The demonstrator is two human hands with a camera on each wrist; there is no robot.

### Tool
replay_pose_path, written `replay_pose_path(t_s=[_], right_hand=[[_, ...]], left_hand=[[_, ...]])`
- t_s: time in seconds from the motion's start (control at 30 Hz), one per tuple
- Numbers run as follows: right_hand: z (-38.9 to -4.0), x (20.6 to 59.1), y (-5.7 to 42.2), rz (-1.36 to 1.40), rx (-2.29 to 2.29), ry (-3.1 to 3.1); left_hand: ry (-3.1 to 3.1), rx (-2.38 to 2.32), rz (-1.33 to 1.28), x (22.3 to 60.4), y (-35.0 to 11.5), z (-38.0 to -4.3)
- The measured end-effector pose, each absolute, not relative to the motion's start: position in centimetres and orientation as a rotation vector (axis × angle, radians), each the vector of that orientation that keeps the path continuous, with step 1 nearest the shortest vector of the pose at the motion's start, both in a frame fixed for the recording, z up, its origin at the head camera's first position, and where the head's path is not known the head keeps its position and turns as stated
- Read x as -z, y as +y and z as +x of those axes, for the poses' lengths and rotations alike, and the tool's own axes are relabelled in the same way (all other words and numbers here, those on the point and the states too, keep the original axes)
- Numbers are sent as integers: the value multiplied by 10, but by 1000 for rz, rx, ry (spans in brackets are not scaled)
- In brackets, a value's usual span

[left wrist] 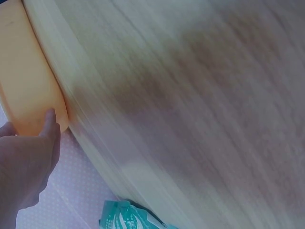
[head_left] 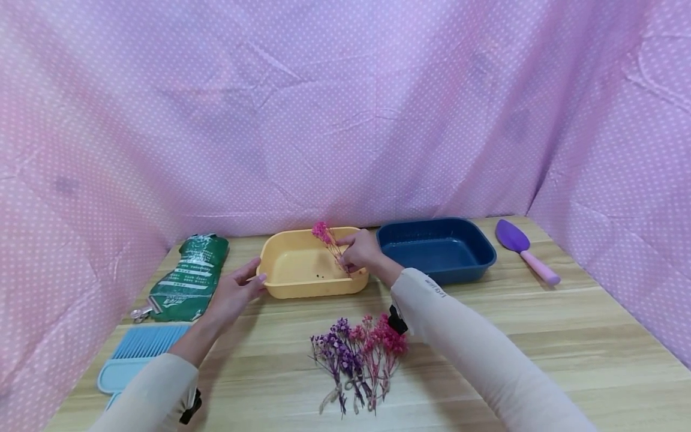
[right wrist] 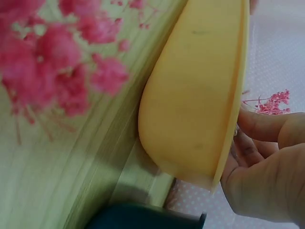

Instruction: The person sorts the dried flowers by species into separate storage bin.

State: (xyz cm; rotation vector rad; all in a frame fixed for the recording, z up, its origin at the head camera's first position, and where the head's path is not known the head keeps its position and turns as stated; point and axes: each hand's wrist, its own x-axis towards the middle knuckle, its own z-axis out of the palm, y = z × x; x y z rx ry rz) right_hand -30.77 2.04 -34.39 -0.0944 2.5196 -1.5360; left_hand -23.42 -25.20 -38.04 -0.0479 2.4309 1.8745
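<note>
A shallow yellow plastic basin (head_left: 313,289) stands near the back of the wooden table, a few dark specks on its floor. My left hand (head_left: 240,288) holds its left end, thumb and fingers at the rim; the left wrist view shows this hand (left wrist: 28,160) against the basin's wall (left wrist: 28,71). Over the basin's right part, my right hand (head_left: 363,251) pinches a sprig of pink dried flowers (head_left: 322,232) by its stems. The blossoms lean up and left. In the right wrist view the rim hides some of the fingers.
Purple and pink dried flower bunches (head_left: 356,351) lie in front. A dark blue basin (head_left: 437,249) stands right of the yellow one, with a purple scoop (head_left: 513,236) beyond. On the left are a green bag (head_left: 197,270) with a metal clip (head_left: 146,310) and a light blue brush (head_left: 141,351).
</note>
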Motion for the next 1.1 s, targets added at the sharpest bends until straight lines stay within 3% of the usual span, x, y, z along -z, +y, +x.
replay_pose_path(t_s=[0.3,0.6,1.1], right_hand=[[-308,349,19,-175,1347,2635],[-296,335,24,-275,1536,2551],[-263,318,73,-350,1718,2375]], left_hand=[[2426,-1875,-61,381,-252,-233],[2429,-1859,-73,381,-252,-233],[2446,-1834,-69,380,-252,-233]])
